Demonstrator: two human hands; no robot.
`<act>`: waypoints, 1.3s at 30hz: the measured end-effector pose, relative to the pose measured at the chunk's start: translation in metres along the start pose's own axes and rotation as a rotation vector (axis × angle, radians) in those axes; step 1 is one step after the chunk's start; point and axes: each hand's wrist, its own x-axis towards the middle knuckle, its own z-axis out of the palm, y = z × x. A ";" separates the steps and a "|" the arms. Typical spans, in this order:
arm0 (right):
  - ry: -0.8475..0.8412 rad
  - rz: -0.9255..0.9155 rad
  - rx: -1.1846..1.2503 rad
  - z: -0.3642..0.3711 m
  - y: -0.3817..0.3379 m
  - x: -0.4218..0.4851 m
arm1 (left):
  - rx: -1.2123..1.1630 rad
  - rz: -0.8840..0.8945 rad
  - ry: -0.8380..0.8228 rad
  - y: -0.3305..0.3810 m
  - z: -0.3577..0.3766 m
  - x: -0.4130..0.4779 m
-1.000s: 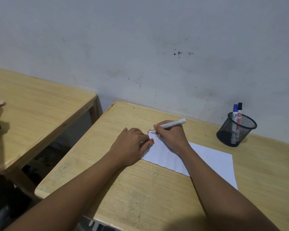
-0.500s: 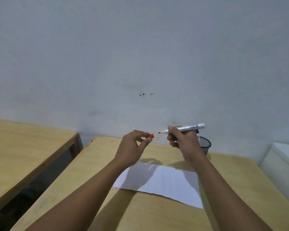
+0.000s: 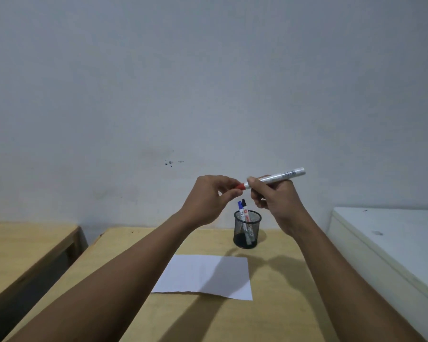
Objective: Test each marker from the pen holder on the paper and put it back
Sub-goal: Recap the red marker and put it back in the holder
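My right hand (image 3: 274,196) holds a white marker (image 3: 279,176) up in the air, pointing left. The marker's red cap (image 3: 240,186) sits on its tip, pinched by my left hand (image 3: 208,197). Both hands hover above the black mesh pen holder (image 3: 247,232), which stands on the wooden table (image 3: 282,304) and contains a blue-capped marker (image 3: 239,206) and a black-capped marker (image 3: 244,203). A white sheet of paper (image 3: 205,276) lies flat on the table in front of the holder.
A second wooden table (image 3: 22,243) stands to the left across a gap. A white cabinet top (image 3: 393,233) borders the table on the right. A grey wall rises right behind the holder.
Both hands lifted off the paper into the air. The red cap, held apart from the tip half a second ago, now sits on the marker's tip. The view tilted up and shifted.
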 end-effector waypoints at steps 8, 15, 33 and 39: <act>0.071 0.092 0.142 -0.001 -0.021 -0.002 | 0.214 0.276 0.197 0.021 0.001 0.008; 0.459 0.114 -0.028 0.005 0.009 0.005 | 0.116 0.134 0.048 0.028 -0.011 0.032; 0.187 -0.099 -0.652 -0.029 0.107 0.088 | 0.153 -0.390 -0.033 -0.082 0.086 0.075; 0.082 -0.113 -0.891 -0.031 0.140 0.106 | 0.179 -0.557 -0.121 -0.114 0.121 0.079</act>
